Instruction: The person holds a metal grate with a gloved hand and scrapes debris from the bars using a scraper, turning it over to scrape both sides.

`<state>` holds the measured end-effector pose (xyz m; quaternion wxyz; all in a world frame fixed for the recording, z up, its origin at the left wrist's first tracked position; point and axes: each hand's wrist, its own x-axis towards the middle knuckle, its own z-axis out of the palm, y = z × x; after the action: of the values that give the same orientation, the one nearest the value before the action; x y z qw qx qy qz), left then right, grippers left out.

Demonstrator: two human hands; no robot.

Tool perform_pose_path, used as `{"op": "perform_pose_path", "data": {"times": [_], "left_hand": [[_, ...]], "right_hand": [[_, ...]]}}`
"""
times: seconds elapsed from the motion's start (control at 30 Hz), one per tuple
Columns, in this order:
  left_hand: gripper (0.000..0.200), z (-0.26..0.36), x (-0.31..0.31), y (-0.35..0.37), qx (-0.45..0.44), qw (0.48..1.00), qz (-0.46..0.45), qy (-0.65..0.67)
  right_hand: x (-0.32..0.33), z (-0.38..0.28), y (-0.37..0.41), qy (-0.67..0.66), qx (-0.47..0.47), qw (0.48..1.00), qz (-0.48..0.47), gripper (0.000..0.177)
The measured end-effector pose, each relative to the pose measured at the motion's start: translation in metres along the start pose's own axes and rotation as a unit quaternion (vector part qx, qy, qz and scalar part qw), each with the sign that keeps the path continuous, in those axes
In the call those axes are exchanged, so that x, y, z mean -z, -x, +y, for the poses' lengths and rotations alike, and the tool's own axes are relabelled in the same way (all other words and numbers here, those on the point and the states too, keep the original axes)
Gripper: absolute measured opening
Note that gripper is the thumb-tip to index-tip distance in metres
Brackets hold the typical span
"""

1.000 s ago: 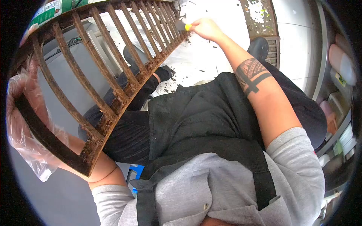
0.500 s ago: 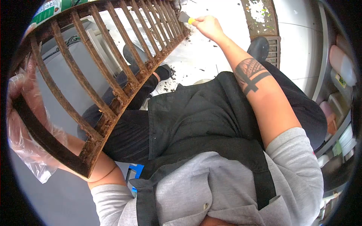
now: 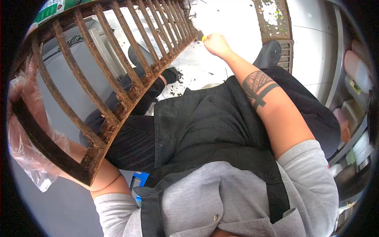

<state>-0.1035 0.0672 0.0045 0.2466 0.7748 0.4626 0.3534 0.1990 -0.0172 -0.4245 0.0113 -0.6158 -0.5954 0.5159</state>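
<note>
A long, rusty metal drain grate (image 3: 130, 103) with many slats slants up across the left side of the view, crusted with brown dirt. My left hand (image 3: 29, 94), in a loose clear plastic glove, is wrapped round the grate's near left end. In my bare right hand (image 3: 218, 45) is a small scraper (image 3: 203, 38) with a bit of yellow showing. Its grey blade points at the grate's far lower corner, close to the edge. Most of the scraper's handle is hidden inside my fist.
Dark crumbs of dirt (image 3: 179, 77) lie on the white floor (image 3: 225, 19) below the grate. A floor drain channel (image 3: 272, 19) with scraps in it runs at the upper right. Shelves with containers (image 3: 357, 65) stand at the right, a green package (image 3: 49, 12) at the upper left.
My right hand with the scraper has moved down and slightly toward me, from beside the grate's far end to just below its lower corner. The grate and left hand stay nearly still.
</note>
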Motion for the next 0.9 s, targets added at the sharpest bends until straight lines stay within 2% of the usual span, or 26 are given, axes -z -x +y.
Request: {"op": "perform_pose_path", "data": {"times": [0.07,0.13,0.23,0.3,0.4,0.47,0.5,0.53,0.6,0.63,0.7,0.77,0.9], "left_hand": [[0.022,0.012,-0.008,0.003,0.017,0.999,0.023,-0.020],[0.022,0.011,-0.008,-0.001,0.039,0.999,0.033,-0.002],[0.023,0.009,-0.006,0.003,0.064,0.996,0.021,0.057],[0.024,0.008,-0.006,0.004,0.053,0.995,0.014,0.086],[0.024,0.004,-0.001,0.007,0.028,0.998,0.011,0.059],[0.022,0.005,0.003,0.008,0.069,0.997,0.043,0.002],[0.021,0.006,0.004,0.008,0.084,0.995,0.053,-0.017],[0.018,0.011,0.001,0.006,0.089,0.996,0.026,-0.006],[0.016,0.010,0.000,0.004,0.097,0.995,-0.002,0.009],[0.016,0.003,0.001,0.003,0.031,0.998,-0.043,0.021],[0.021,-0.007,0.002,-0.002,-0.039,0.995,-0.081,0.032],[0.021,0.000,-0.001,0.003,-0.003,0.999,-0.040,0.021],[0.021,0.015,-0.006,0.014,0.047,0.999,0.006,0.001]], "right_hand": [[-0.008,0.002,0.011,0.017,-0.008,1.000,0.002,0.031],[-0.013,0.000,0.025,-0.071,-0.028,0.990,0.115,0.032],[-0.006,-0.001,0.033,-0.109,-0.076,0.984,0.122,0.033],[-0.007,0.008,0.017,-0.078,-0.057,0.990,0.102,0.032],[-0.005,0.005,0.014,-0.049,-0.039,0.995,0.078,0.033],[-0.005,0.003,0.018,-0.046,-0.038,0.995,0.076,0.033],[-0.010,0.004,0.024,-0.077,-0.043,0.988,0.125,0.033],[-0.015,0.005,0.028,-0.107,-0.049,0.978,0.171,0.033],[-0.017,0.007,0.024,-0.106,-0.050,0.983,0.143,0.033],[-0.015,0.006,0.017,-0.105,-0.045,0.986,0.120,0.033],[-0.012,0.001,0.004,-0.079,-0.029,0.991,0.107,0.032],[-0.016,-0.001,0.004,-0.052,-0.018,0.994,0.093,0.032],[-0.026,-0.011,0.009,-0.099,-0.055,0.983,0.146,0.032]]}}
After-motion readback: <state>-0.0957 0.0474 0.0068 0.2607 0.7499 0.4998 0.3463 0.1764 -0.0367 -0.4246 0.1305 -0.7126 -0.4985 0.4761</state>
